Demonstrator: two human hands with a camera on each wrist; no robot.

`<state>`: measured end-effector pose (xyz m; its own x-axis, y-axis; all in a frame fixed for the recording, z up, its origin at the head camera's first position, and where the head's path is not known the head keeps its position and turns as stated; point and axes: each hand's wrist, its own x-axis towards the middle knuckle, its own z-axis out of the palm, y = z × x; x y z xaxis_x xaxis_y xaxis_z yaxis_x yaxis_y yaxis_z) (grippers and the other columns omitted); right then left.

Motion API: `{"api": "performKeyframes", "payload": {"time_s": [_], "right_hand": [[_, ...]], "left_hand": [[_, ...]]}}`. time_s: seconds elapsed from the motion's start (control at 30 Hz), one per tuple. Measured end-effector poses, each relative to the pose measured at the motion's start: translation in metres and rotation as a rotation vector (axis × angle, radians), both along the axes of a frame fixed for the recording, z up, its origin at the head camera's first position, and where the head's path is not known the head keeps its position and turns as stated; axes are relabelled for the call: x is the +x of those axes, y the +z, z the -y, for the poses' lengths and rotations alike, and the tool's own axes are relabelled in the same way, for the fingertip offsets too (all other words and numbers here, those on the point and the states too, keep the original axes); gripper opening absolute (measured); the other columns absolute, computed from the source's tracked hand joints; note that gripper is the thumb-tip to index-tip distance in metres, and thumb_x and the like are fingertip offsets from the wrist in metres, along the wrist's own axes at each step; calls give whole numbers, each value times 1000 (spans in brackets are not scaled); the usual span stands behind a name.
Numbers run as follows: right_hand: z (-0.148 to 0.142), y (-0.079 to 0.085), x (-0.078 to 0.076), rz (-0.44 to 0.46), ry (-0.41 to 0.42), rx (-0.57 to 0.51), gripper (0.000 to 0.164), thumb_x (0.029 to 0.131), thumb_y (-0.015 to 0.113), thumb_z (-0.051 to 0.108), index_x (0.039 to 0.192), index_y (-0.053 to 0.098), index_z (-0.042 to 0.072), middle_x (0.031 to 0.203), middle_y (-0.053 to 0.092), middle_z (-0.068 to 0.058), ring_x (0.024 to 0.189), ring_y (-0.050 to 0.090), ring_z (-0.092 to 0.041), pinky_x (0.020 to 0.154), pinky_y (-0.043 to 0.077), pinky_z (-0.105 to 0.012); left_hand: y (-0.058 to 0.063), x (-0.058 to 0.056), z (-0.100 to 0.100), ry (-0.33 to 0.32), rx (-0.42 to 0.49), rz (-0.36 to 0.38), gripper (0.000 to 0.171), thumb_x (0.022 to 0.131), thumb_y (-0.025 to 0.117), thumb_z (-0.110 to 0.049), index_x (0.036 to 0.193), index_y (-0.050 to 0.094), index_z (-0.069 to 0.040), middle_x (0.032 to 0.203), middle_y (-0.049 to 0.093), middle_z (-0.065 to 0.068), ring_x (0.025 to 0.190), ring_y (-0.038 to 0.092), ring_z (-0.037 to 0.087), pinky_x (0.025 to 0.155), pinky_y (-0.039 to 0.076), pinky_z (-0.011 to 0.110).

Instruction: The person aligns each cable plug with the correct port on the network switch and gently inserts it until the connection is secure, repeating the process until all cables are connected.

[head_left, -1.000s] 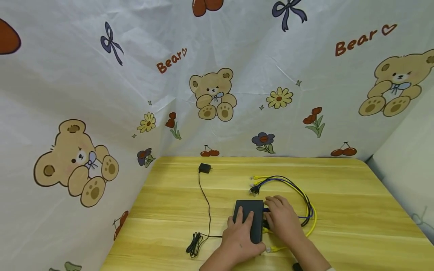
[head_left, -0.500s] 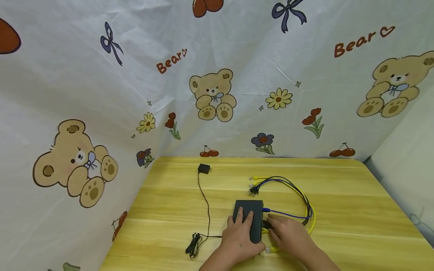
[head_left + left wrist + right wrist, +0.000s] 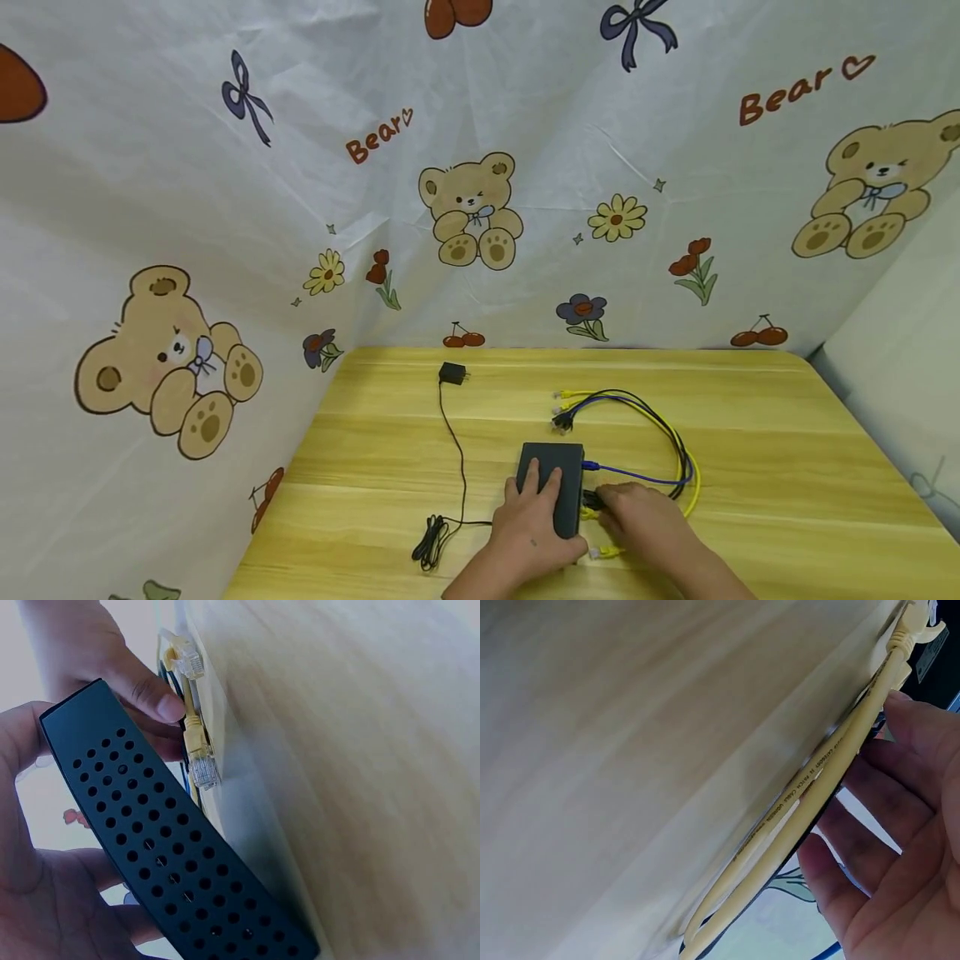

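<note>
My left hand lies over the flat black network switch, its fingers straight and spread on the top and the thumb at the near end. Round vent holes cover the side of the switch in the left wrist view. At the switch's right side my right hand pinches a black network cable by its plug. A blue network cable's plug sits against that same side farther back. Below the black plug a yellow plug lies close to the switch, and another yellow plug lies loose nearer me.
The cables' other ends, yellow plugs and black plugs, lie behind the switch. Left of it are a black power adapter and its coiled cord. A patterned cloth hangs behind the wooden table.
My right hand has moved from the blue plug toward me, to the black plug below it. The blue plug now shows uncovered at the switch. My left hand has stayed in place.
</note>
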<state>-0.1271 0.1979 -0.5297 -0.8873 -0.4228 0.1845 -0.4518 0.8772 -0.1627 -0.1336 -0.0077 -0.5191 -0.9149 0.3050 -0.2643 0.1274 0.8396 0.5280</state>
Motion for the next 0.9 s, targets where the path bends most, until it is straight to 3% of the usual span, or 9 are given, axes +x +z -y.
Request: {"api": "performKeyframes", "payload": {"time_s": [0.2, 0.63, 0.9], "right_hand": [[6, 3, -1, 38, -17, -31, 29, 80, 83, 23, 103, 71, 10, 84, 65, 5, 76, 65, -16, 64, 52, -35], [7, 3, 1, 146, -160, -161, 30, 76, 86, 22, 102, 74, 11, 92, 66, 6, 85, 65, -14, 76, 54, -37], [2, 5, 3, 145, -124, -213, 23, 77, 85, 15, 96, 72, 15, 89, 63, 9, 82, 64, -11, 73, 54, -33]], "left_hand": [[1, 0, 1, 1, 2, -4, 92, 74, 70, -66, 155, 31, -42, 166, 19, 5, 144, 23, 54, 88, 42, 71], [3, -1, 1, -3, 9, 12, 92, 76, 71, -64, 155, 31, -41, 166, 19, 6, 144, 22, 54, 90, 41, 71], [3, -1, 0, -2, 7, 2, 91, 75, 71, -64, 155, 32, -40, 165, 21, 6, 144, 24, 54, 88, 42, 71]]}}
